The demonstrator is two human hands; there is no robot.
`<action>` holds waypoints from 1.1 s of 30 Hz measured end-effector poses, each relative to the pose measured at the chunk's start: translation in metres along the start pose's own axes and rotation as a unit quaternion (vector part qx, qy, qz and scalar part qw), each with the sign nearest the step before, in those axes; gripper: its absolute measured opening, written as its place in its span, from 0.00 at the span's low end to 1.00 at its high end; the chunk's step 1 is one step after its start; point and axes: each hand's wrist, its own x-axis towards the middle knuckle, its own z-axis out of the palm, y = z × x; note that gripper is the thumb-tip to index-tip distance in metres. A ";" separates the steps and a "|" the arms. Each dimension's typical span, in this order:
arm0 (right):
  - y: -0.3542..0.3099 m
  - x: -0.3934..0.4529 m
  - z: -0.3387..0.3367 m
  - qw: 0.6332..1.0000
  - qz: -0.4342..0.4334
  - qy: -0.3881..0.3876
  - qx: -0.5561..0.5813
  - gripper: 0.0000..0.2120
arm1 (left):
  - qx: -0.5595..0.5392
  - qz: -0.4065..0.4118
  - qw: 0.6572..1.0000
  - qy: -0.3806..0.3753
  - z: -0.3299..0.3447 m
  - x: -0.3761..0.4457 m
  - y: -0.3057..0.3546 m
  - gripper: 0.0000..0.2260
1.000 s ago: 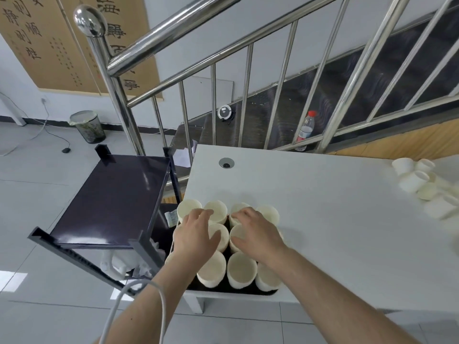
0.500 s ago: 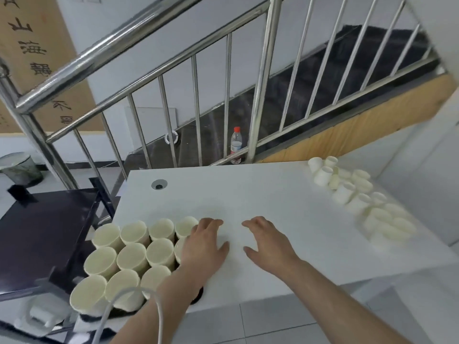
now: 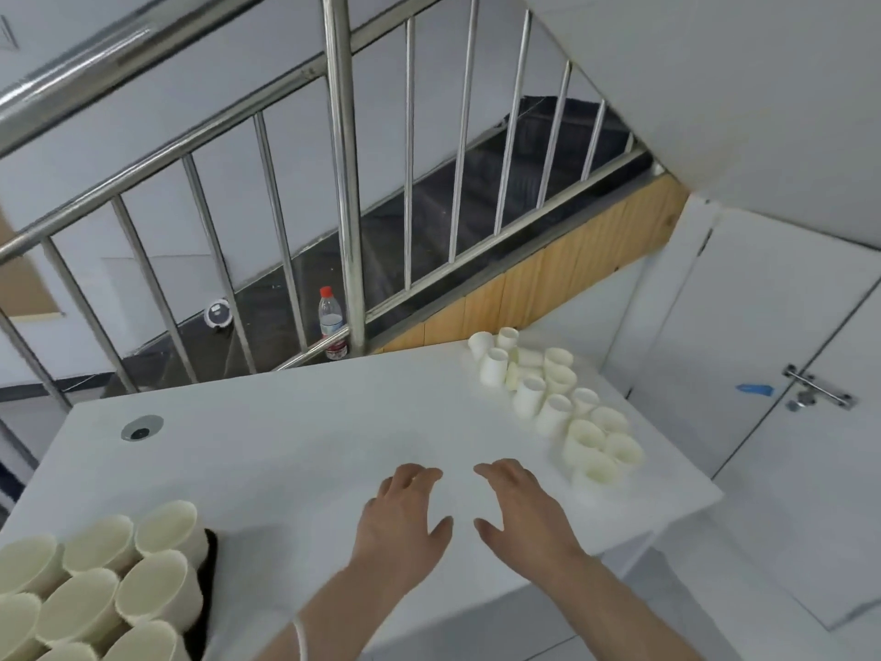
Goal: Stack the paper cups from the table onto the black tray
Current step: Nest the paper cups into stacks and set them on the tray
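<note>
Several cream paper cups stand packed upright on the black tray at the bottom left; only a sliver of the tray's edge shows. A loose cluster of several more paper cups sits at the far right of the white table, some upright and some lying down. My left hand and my right hand hover side by side over the table's middle, palms down, fingers spread, holding nothing. Both are between the tray and the loose cups.
A steel stair railing rises just behind the table. A plastic water bottle with a red cap stands on the stairs behind it. A cable hole is in the table's far left. A white door with a metal latch is at right.
Both hands left the cups on the tray and moved right across the table toward the loose cups. The view turned right, so the tray slid to the bottom left.
</note>
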 end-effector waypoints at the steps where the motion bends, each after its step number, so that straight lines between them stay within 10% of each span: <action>1: 0.009 0.002 -0.003 1.000 0.006 0.002 0.001 0.29 | -0.001 0.002 1.000 -0.004 0.004 0.008 0.006 0.24; 33: 0.184 0.269 -0.019 0.994 0.061 -0.076 -0.044 0.28 | -0.041 -0.079 0.996 -0.014 0.075 0.288 0.012 0.25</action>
